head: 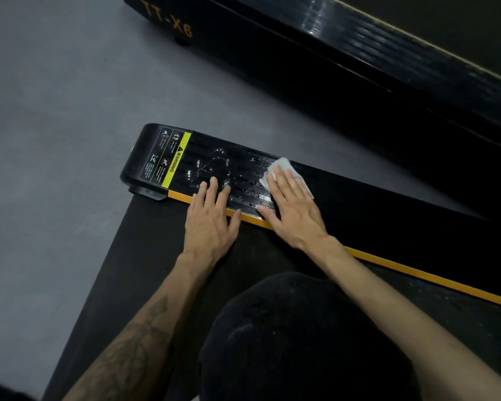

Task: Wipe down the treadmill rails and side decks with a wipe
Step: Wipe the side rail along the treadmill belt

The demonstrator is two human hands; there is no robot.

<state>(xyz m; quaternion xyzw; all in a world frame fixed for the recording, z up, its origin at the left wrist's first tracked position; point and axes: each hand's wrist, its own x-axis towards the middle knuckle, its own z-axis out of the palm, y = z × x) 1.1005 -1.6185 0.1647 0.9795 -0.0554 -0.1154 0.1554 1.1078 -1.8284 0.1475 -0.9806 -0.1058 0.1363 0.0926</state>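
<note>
- Head view, nearest the camera: a dark-clothed knee at bottom centre, with two bare forearms reaching forward on either side of it, the left one tattooed.
- Under the knee and forearms: the black treadmill belt, its outer end squared off against the grey floor.
- Just beyond the belt: an orange trim strip running along the belt's far edge, from the end cap off to the lower right.
- Left hand released and flat, palm over the orange strip, straight spread fingers resting on the ribbed black side deck; nothing held.
- Right hand also flat, fingers extended and pressing a white wipe down onto the side deck; no curl round the wipe, only pressure from above.
- Wipe partly covered by the fingers, its edges showing at the fingertips and along the far side of the hand, near the deck's far edge.
- Wet streaks and droplets glistening on the ribs between the two hands and to the left of the wipe.
- Farther left on the deck: a yellow-and-black warning label next to the rounded end cap.
- Farthest, across a strip of floor: a second black treadmill with orange "TT-X6" lettering on its side.
</note>
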